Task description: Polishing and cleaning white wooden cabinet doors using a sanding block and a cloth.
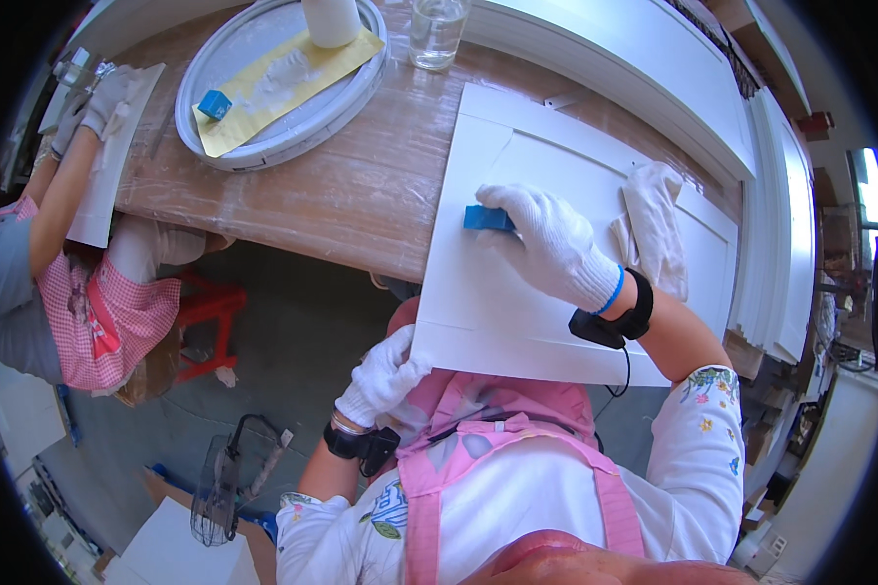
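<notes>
white panel (517, 292) with a recessed frame lies on the wooden table (361, 185), its near edge overhanging toward the person's pink apron. beyond it a round tray (263, 146) carries yellow paper, and a glass (436, 34) stands close by. a spare white glove (654, 224) rests on the panel. right hand (551, 244), gloved, presses a small blue block (486, 218) against the panel; left hand (385, 375) clasps the panel's near corner.

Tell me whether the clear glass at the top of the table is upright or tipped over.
Upright. The clear glass stands on its base on the wooden table, open rim up, beside the round tray. Whether it holds liquid I cannot tell.
</notes>
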A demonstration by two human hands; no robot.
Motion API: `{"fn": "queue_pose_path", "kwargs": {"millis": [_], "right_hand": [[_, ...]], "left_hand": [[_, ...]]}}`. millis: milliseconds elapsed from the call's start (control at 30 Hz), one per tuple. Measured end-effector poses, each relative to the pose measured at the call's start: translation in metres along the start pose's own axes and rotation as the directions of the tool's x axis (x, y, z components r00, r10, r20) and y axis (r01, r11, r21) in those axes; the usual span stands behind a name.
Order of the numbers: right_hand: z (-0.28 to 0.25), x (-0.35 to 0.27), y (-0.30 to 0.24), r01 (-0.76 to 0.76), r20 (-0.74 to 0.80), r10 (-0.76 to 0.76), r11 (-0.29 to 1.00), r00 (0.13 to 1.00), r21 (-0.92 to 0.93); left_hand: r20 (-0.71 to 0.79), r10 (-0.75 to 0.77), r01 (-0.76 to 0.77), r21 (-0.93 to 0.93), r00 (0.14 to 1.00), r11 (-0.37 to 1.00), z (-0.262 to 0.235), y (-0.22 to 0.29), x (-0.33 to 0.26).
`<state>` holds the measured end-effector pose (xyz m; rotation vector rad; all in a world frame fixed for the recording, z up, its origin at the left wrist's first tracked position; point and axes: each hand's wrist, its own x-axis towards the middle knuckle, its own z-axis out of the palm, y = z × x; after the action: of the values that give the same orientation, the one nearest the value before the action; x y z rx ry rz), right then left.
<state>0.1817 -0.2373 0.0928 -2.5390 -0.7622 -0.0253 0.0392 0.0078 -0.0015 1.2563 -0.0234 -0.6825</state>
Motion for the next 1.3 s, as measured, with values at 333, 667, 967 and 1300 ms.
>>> {"fn": "queue_pose_path", "kwargs": {"millis": [333,667,967,1300], "right_hand": [[0.002,0.0,-0.004,0.045,0.032,-0.044,0.999,0.999,-0.024],[0.007,0.004,0.009,-0.07,-0.087,0.069,0.998,0.994,-0.001],[0.005,0.007,0.017,-0.09,-0.158,0.093,0.995,0.983,0.031],[0.001,-0.015,-0.015,-0.035,0.119,0.021,0.993,0.993,0.11]], "left_hand": [[-0.015,-0.002,0.002,-0.017,1.0,1.0,0.001,0.002,0.0],[-0.005,0.047,-0.047,-0.017,0.999,0.999,0.0,-0.003,0.001],[-0.008,0.044,-0.044,-0.007,0.999,0.999,0.004,0.003,0.0],[-0.028,0.003,-0.003,0.005,1.0,1.0,0.003,0.006,-0.002]]}}
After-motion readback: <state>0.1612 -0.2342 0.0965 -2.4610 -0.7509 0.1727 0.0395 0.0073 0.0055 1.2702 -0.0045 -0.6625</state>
